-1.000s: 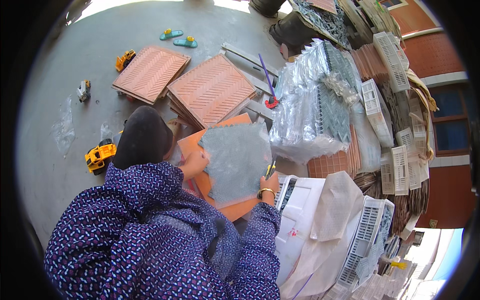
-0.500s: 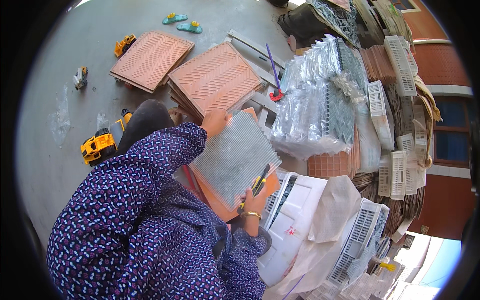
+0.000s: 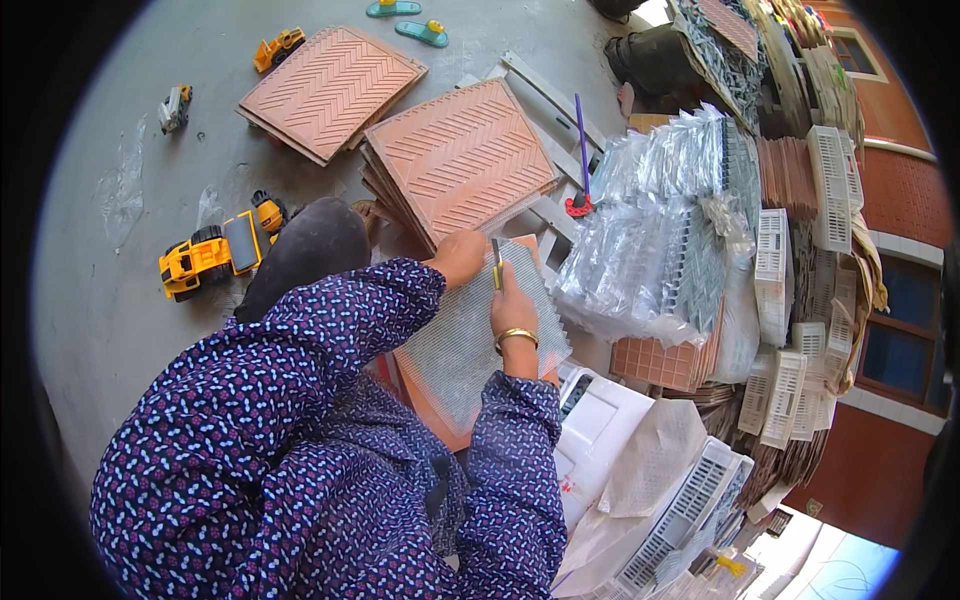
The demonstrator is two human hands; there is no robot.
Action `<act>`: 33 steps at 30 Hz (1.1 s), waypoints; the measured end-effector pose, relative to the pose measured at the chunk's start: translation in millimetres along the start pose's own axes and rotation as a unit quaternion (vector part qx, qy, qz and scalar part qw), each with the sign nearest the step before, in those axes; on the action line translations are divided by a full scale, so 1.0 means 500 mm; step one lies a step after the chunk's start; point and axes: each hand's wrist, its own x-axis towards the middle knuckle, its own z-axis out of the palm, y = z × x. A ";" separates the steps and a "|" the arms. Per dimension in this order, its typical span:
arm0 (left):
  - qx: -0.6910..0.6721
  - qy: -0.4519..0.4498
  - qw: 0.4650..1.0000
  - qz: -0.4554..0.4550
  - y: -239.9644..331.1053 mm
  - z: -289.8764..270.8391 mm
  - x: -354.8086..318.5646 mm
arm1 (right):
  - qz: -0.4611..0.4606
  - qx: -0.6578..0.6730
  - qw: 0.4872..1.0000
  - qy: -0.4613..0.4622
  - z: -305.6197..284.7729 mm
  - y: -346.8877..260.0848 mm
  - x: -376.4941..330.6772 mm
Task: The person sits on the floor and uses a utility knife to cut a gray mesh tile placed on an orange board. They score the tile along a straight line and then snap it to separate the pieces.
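A mesh-backed mosaic tile sheet [image 3: 455,345], grey with a jagged right edge, lies on an orange board [image 3: 421,407] in front of me. My left hand [image 3: 461,258] is closed at the sheet's far edge, its fingertips pinching the mesh there. In my right hand [image 3: 513,312] is a yellow and black utility knife [image 3: 497,266], its tip pointing away from me near the sheet's far edge. The knife is close beside my left fingers. My right forearm covers part of the sheet's right side.
Stacks of orange herringbone-patterned trays [image 3: 462,160] stand just beyond the sheet. Plastic-wrapped tile sheets [image 3: 640,235] are piled to the right, with a white crate [image 3: 682,515] nearer me. Toy trucks [image 3: 200,262] and green slippers [image 3: 421,35] lie on the floor.
My right hand with the knife has moved from the sheet's near right side up to its far edge, beside my left hand. The view has shifted slightly.
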 end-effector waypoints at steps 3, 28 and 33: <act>0.008 0.002 1.000 -0.019 -0.001 0.002 0.006 | -0.018 -0.020 1.000 0.003 0.003 0.001 0.001; -0.095 0.064 0.993 0.014 -0.028 0.024 -0.007 | -0.044 0.069 0.996 0.021 0.035 0.047 -0.043; -0.083 0.052 0.995 0.010 -0.031 0.028 -0.007 | -0.009 0.064 0.998 -0.003 0.025 0.029 -0.041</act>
